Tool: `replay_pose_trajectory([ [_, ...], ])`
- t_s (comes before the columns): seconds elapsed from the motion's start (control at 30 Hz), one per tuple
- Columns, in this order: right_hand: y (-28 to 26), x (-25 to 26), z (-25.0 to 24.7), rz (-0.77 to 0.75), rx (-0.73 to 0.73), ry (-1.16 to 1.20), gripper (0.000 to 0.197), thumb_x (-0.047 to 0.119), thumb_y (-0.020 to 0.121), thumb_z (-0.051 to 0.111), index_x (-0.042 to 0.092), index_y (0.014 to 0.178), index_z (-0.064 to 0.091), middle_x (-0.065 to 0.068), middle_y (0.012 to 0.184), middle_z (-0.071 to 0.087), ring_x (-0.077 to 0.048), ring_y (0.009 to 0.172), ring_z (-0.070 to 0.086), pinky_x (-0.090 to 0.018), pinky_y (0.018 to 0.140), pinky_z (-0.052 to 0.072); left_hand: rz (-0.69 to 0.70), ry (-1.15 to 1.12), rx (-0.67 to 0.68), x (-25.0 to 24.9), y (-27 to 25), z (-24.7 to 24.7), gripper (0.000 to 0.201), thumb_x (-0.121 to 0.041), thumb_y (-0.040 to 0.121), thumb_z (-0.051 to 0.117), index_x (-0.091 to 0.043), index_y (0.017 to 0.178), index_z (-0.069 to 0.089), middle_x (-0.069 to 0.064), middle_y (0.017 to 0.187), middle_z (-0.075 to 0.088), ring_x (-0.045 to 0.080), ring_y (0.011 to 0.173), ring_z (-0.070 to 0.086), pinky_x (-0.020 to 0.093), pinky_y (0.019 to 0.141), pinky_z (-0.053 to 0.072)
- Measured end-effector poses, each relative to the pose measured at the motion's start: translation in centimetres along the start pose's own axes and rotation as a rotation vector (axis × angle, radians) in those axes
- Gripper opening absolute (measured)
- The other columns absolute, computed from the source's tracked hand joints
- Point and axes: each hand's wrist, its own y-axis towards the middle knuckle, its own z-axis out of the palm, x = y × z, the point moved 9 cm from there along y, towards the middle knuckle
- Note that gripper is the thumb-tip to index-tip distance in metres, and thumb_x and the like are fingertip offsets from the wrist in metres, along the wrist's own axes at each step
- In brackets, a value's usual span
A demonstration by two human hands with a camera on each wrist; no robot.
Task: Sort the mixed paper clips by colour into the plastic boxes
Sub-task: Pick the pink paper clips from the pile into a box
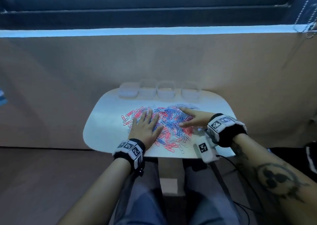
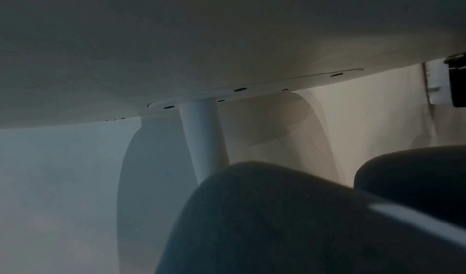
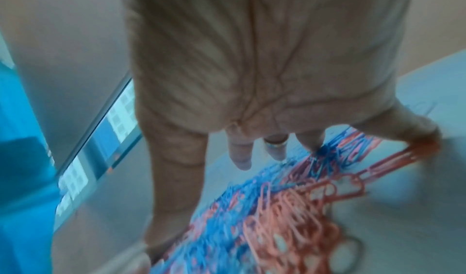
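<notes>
A mixed pile of red, blue and white paper clips [image 1: 171, 122] lies spread over the middle of the small white table [image 1: 106, 122]. Several clear plastic boxes [image 1: 166, 90] stand in a row along the far edge; they look empty. My left hand [image 1: 145, 127] lies flat on the left part of the pile, fingers spread and straight. My right hand [image 1: 192, 120] rests on the pile's right side with its fingers splayed. In the right wrist view the fingertips [image 3: 242, 158] touch the red and blue clips [image 3: 277, 218], gripping nothing. The left wrist view shows no hand.
The leftmost box [image 1: 128, 90] is lower than the others. A brown wall rises just behind the table. The left wrist view looks under the tabletop [image 2: 201, 39] at the table's white leg [image 2: 201, 134] and my knees [image 2: 277, 218].
</notes>
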Motion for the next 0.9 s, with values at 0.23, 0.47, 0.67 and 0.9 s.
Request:
replay_pose_trajectory([
  [0.23, 0.0, -1.6, -1.4, -0.06, -0.109, 0.171, 0.068, 0.025, 0.09, 0.057, 0.023, 0.147, 0.02, 0.001, 0.154, 0.022, -0.018, 0.138, 0.03, -0.028, 0.114, 0.02, -0.002, 0.005, -0.003, 0.0, -0.4, 0.2, 0.063, -0.06, 0.094, 0.009, -0.032, 0.15, 0.003, -0.002, 0.158, -0.006, 0.016, 0.145, -0.008, 0.043, 0.115, -0.004],
  [0.47, -1.2, -2.2, -1.9, 0.004, -0.385, -0.268, 0.02, 0.024, 0.083, 0.062, 0.017, 0.102, 0.064, -0.002, 0.098, 0.054, -0.023, 0.099, 0.056, -0.033, 0.081, 0.044, 0.024, 0.032, -0.144, -0.4, -0.4, -0.8, 0.081, -0.059, 0.078, -0.009, -0.029, 0.149, 0.018, -0.002, 0.157, 0.013, 0.018, 0.146, 0.002, 0.048, 0.114, -0.002],
  [0.67, -0.7, 0.4, -0.4, -0.096, -0.295, -0.413, 0.025, 0.029, 0.093, 0.046, 0.021, 0.115, 0.055, 0.001, 0.113, 0.054, -0.02, 0.102, 0.054, -0.033, 0.08, 0.044, 0.049, -0.141, -0.318, -1.2, -0.8, -1.5, 0.056, -0.045, 0.09, 0.031, -0.01, 0.122, 0.062, 0.012, 0.128, 0.059, 0.032, 0.121, 0.053, 0.049, 0.096, 0.041],
  [0.9, -0.5, 0.3, -0.2, 0.012, -0.31, -0.463, 0.022, 0.039, 0.087, 0.056, 0.019, 0.087, 0.046, -0.003, 0.102, 0.056, -0.024, 0.098, 0.054, -0.028, 0.07, 0.035, -0.045, -0.425, -0.413, -1.8, -0.5, -3.4, 0.064, -0.05, 0.086, 0.027, -0.012, 0.126, 0.058, 0.01, 0.136, 0.052, 0.028, 0.132, 0.041, 0.042, 0.106, 0.031],
])
